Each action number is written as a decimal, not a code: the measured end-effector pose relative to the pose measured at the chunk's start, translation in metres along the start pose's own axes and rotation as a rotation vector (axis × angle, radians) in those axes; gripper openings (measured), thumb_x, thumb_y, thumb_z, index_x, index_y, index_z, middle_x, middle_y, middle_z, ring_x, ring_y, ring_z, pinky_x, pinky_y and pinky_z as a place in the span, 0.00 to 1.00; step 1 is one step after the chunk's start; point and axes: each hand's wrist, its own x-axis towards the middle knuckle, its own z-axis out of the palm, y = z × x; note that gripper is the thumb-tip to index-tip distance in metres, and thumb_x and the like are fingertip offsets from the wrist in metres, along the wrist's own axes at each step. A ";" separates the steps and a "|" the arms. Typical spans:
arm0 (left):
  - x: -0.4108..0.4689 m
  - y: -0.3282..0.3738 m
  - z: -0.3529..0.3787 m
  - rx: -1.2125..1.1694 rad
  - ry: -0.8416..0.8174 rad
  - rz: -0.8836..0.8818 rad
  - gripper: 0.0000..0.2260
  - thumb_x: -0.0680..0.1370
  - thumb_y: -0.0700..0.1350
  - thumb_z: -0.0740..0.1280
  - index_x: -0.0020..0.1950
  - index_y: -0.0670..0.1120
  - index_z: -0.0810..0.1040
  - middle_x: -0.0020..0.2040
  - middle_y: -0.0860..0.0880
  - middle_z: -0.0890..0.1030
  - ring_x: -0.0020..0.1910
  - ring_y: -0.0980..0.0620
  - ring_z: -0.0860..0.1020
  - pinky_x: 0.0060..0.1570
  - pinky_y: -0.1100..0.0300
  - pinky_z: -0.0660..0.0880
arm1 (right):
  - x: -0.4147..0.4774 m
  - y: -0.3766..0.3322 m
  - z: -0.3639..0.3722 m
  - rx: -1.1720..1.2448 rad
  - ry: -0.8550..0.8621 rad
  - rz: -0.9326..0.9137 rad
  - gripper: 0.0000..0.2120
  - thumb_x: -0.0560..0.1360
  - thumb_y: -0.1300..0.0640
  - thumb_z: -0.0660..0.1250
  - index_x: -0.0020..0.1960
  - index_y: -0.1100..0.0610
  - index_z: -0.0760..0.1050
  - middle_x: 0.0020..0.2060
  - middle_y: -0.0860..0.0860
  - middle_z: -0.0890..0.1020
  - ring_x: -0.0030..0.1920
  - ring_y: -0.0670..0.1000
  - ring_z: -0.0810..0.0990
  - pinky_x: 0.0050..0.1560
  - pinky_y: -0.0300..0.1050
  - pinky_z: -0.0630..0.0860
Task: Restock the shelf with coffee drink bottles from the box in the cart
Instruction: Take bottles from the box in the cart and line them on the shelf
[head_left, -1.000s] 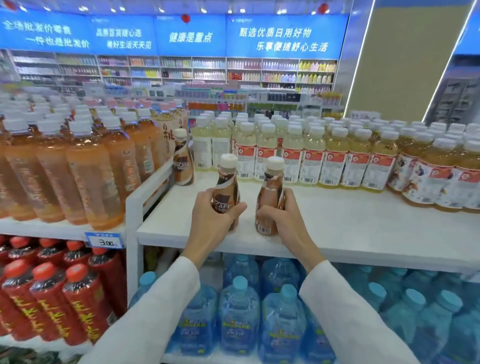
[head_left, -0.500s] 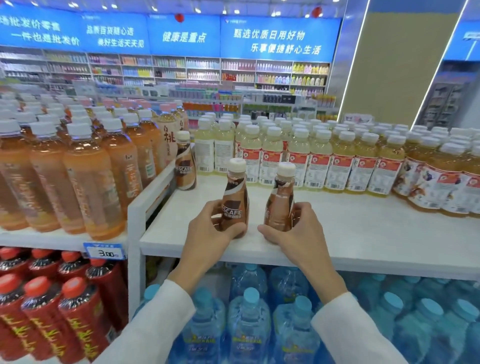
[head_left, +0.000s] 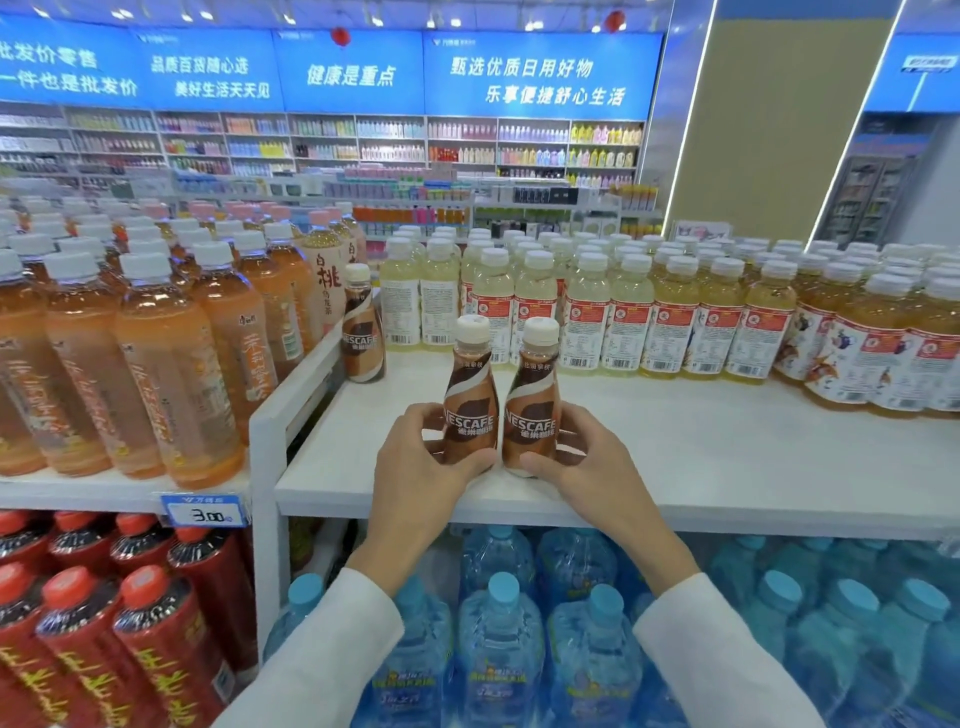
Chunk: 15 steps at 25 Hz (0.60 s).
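Your left grip grasps the left bottle, your right grip the right bottle, upright on the shelf.

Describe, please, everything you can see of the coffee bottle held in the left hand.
The left coffee bottle is a small, plastic-looking bottle with a cream screw cap and a brown wrap bearing a white swirl and NESCAFE lettering facing the camera. It is upright near the front of the white shelf, close beside its twin. The left hand holds its lower body, hiding the base.
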 end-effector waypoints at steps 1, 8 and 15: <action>-0.001 0.001 0.001 0.008 0.010 -0.006 0.32 0.63 0.58 0.82 0.63 0.55 0.74 0.58 0.57 0.80 0.52 0.57 0.81 0.55 0.56 0.80 | -0.001 -0.001 -0.001 0.014 -0.016 0.006 0.32 0.68 0.53 0.81 0.69 0.46 0.72 0.59 0.39 0.80 0.60 0.41 0.79 0.65 0.46 0.76; 0.010 0.001 0.004 0.078 0.066 -0.034 0.28 0.65 0.57 0.81 0.61 0.55 0.76 0.55 0.57 0.76 0.52 0.57 0.79 0.54 0.60 0.78 | 0.008 -0.011 0.017 -0.066 0.124 -0.008 0.21 0.71 0.52 0.78 0.61 0.46 0.74 0.51 0.39 0.80 0.50 0.38 0.79 0.49 0.29 0.72; 0.104 -0.015 0.004 0.054 0.170 -0.138 0.21 0.67 0.48 0.81 0.56 0.49 0.77 0.54 0.53 0.82 0.54 0.51 0.80 0.59 0.51 0.77 | 0.111 -0.021 0.069 -0.068 -0.043 -0.032 0.21 0.75 0.56 0.74 0.63 0.53 0.69 0.53 0.45 0.78 0.55 0.49 0.78 0.53 0.41 0.71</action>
